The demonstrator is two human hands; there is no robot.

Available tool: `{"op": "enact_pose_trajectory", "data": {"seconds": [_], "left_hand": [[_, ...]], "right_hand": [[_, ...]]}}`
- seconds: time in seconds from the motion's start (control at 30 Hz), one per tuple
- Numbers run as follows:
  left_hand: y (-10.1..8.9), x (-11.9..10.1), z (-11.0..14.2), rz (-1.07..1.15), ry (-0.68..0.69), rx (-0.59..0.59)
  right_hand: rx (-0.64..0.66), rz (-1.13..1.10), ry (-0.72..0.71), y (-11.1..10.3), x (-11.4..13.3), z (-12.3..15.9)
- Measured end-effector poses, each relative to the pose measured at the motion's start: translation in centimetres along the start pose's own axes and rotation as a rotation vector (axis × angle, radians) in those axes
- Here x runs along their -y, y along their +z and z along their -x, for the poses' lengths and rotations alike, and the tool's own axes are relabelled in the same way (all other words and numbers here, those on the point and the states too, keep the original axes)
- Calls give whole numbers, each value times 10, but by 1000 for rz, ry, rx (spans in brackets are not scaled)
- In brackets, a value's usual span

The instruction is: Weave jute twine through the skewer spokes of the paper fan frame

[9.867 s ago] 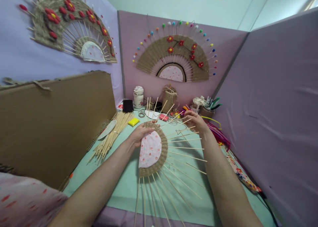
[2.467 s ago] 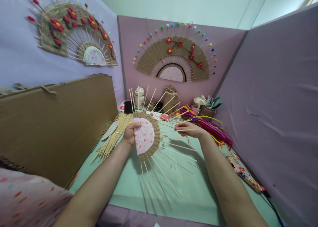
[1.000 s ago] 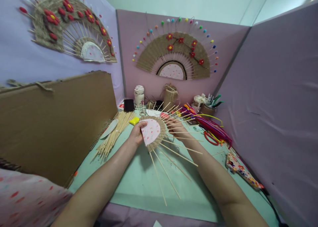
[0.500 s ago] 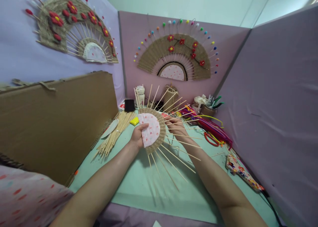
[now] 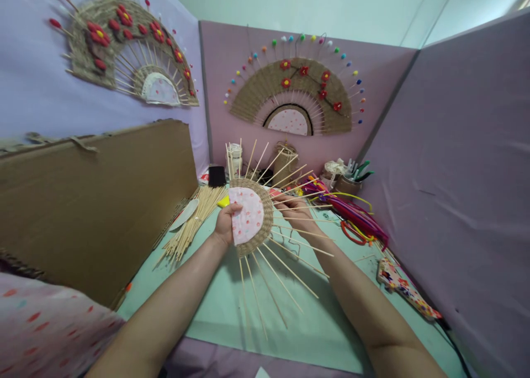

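My left hand (image 5: 226,224) grips a half-round fan (image 5: 248,215) by its straight edge, thumb on the pink dotted cloth. Around the cloth runs a woven twine band (image 5: 267,221), and thin bamboo sticks (image 5: 290,267) radiate from it. At the band's right side, my right hand (image 5: 292,207) has its fingers pinched together behind several sticks. What those fingertips hold is hidden. A loose length of twine (image 5: 295,243) shows below that hand, behind the sticks; where it ends is unclear.
Left of the fan lie a bundle of sticks (image 5: 194,223), a white oval piece (image 5: 185,215) and a yellow item (image 5: 223,201). Pipe cleaners (image 5: 343,207), orange-handled scissors (image 5: 351,232) and a flowered glue gun (image 5: 406,289) lie right. Cardboard (image 5: 95,201) stands left; jars line the back.
The fan has turned slightly clockwise in my left hand, its lower sticks swinging left. My left hand shifted a little left and up; my right hand stays by the band.
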State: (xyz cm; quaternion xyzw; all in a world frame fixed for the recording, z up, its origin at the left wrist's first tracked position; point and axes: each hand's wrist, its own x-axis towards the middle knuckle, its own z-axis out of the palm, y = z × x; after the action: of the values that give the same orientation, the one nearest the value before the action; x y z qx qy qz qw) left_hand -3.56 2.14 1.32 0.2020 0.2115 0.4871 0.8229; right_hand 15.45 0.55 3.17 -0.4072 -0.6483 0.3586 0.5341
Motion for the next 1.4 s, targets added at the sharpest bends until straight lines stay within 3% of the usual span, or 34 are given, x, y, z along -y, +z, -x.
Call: {"op": "enact_pose_trajectory", "data": {"seconds": [0.27, 0.57, 0.77, 1.03, 1.23, 1.4], "left_hand": [[0, 5, -4, 19, 61, 4], [-6, 5, -5, 66, 1, 9], [-3, 3, 0, 91, -12, 33], [-4, 1, 3, 91, -12, 59], [-5, 1, 7, 43, -22, 113], [-2, 2, 13, 58, 15, 158]], "right_hand": [[109, -76, 66, 1, -3, 3], [58, -41, 53, 2, 1, 3], [-57, 110, 19, 0, 0, 2], [234, 119, 72, -5, 4, 1], [344, 132, 127, -14, 16, 3], [467, -16, 188, -22, 23, 6]]}}
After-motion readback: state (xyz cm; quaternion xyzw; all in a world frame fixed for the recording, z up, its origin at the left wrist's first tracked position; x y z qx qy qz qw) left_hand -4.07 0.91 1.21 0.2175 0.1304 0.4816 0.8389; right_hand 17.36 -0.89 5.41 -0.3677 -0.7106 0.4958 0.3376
